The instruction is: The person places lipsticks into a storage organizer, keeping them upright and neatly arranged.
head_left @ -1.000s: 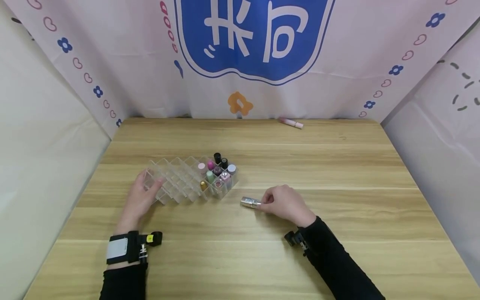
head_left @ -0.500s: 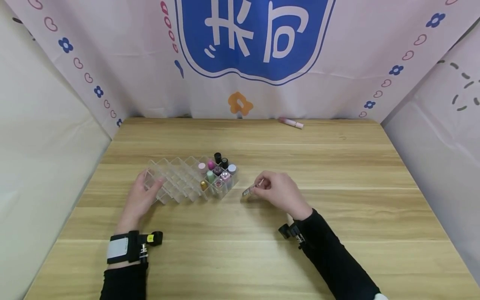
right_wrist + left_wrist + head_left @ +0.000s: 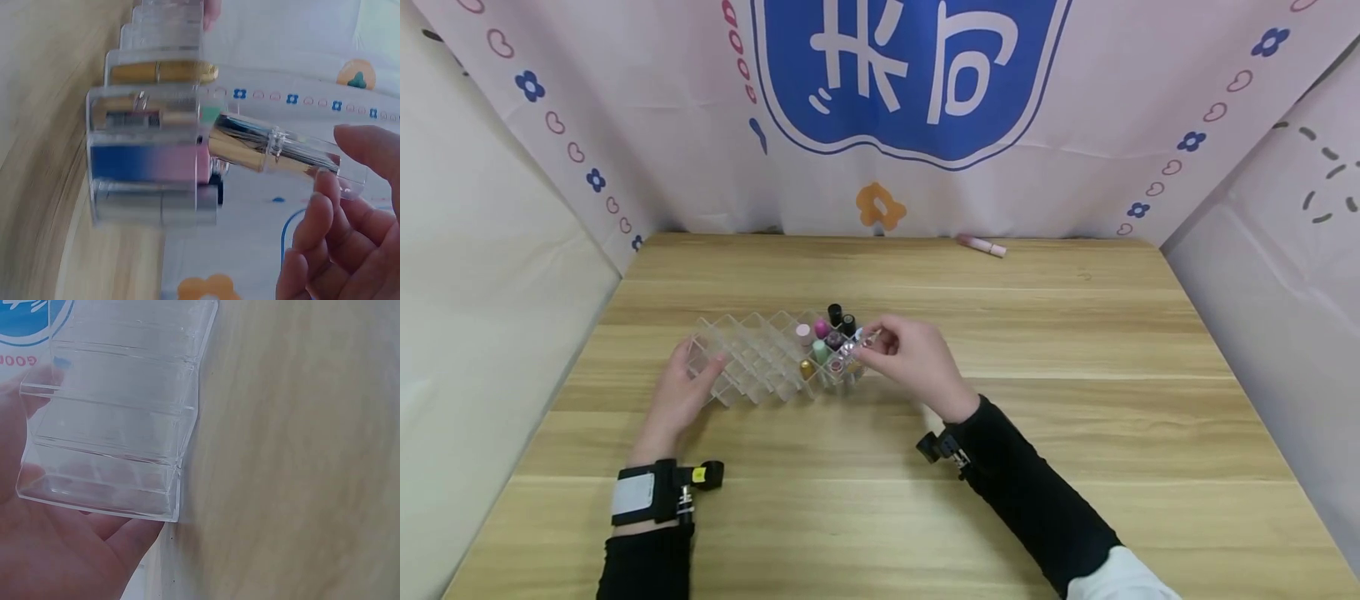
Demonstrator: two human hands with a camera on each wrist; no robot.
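In the head view, a clear lipstick organizer point(image 3: 752, 362) with diamond-shaped slots stands left of the table's middle. My left hand point(image 3: 673, 404) grips its left end; in the left wrist view, fingers lie around the clear end wall point(image 3: 94, 494). My right hand point(image 3: 917, 358) is over the organizer's right end. There it pinches a shiny silver lipstick point(image 3: 269, 150) by its clear end, between thumb and fingertips. The lipstick tilts just outside the slot openings in the right wrist view. Several capped tubes, among them a gold tube point(image 3: 159, 72) and a blue-pink tube point(image 3: 147, 162), fill the right-hand slots.
A pink tube point(image 3: 981, 246) lies at the back edge of the wooden table point(image 3: 820, 517), against the printed cloth point(image 3: 700, 167). White cloth sides rise left and right. The organizer's left slots hold no tubes.
My right hand has lifted the silver lipstick from the table, tilted it, and carried it left and away from me to the organizer's right end. The left hand has stayed on the organizer.
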